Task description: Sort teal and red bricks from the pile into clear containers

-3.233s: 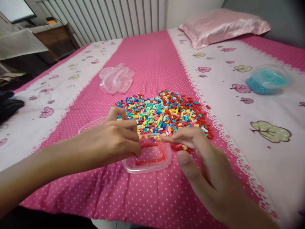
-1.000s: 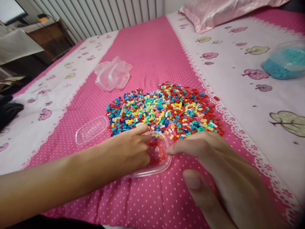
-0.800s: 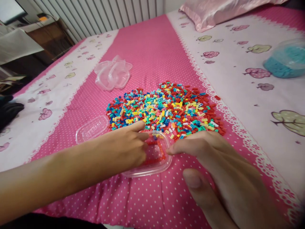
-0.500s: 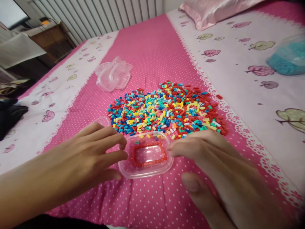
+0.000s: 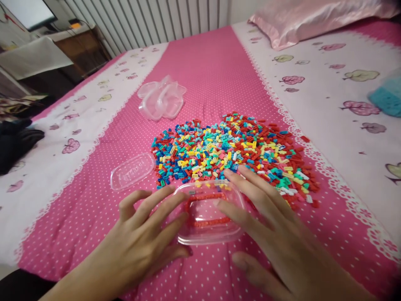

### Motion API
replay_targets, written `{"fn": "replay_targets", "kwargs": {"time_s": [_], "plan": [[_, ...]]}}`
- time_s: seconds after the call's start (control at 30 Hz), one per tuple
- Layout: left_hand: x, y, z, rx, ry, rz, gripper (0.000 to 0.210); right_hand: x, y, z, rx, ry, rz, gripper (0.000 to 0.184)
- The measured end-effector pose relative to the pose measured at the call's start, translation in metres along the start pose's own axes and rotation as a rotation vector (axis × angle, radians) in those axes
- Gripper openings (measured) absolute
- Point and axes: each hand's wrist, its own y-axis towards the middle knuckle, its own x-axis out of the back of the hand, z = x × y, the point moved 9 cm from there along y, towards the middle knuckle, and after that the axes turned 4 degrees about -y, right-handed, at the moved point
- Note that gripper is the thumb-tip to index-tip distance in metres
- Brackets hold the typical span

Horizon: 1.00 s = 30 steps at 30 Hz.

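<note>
A clear plastic container [image 5: 209, 239] rests on the bedspread in front of me, and a rectangular ring of small red bricks [image 5: 209, 222] shows through its wall. My left hand [image 5: 150, 238] is at the container's left side, fingers apart and bent, with fingertips over or against the rim. My right hand [image 5: 278, 238] spreads over the right side, one finger reaching across the opening; I cannot tell if it touches. Neither hand grips anything. Just beyond lies a wide pile of small colourful toy bricks [image 5: 203, 154]. A clear lid [image 5: 133, 171] lies flat left of the pile.
Several clear containers or lids [image 5: 161, 100] are heaped farther back on the pink dotted bedspread [image 5: 200, 58]. A pink pillow [image 5: 300, 25] lies at the back right. Something turquoise [image 5: 388, 98] sits at the right edge, dark cloth [image 5: 19, 142] at the left.
The view has shifted left, bringing the whole lid into sight. My left hand has drawn nearer with its fingers spread more. My right hand's fingers have stretched forward over the container.
</note>
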Motion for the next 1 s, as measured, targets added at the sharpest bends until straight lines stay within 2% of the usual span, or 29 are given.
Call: {"fn": "replay_targets", "kwargs": {"time_s": [0.17, 0.3, 0.57, 0.8, 1.0], "plan": [[-0.006, -0.001, 0.006, 0.03, -0.054, 0.027, 0.032, -0.003, -0.001, -0.004, 0.026, 0.01, 0.007, 0.043], [-0.007, 0.0, 0.008, 0.053, -0.082, 0.046, 0.037, -0.005, -0.001, -0.005, 0.03, -0.008, 0.017, 0.044], [-0.01, 0.005, 0.006, -0.014, -0.033, 0.076, 0.037, -0.008, -0.002, -0.003, 0.031, -0.016, 0.02, 0.039], [-0.013, 0.005, 0.005, 0.005, -0.052, 0.111, 0.04, -0.005, -0.002, -0.004, 0.022, 0.02, -0.004, 0.039], [-0.008, 0.004, 0.011, -0.001, -0.06, 0.072, 0.027, -0.005, -0.001, -0.003, 0.024, 0.024, 0.008, 0.039]]}}
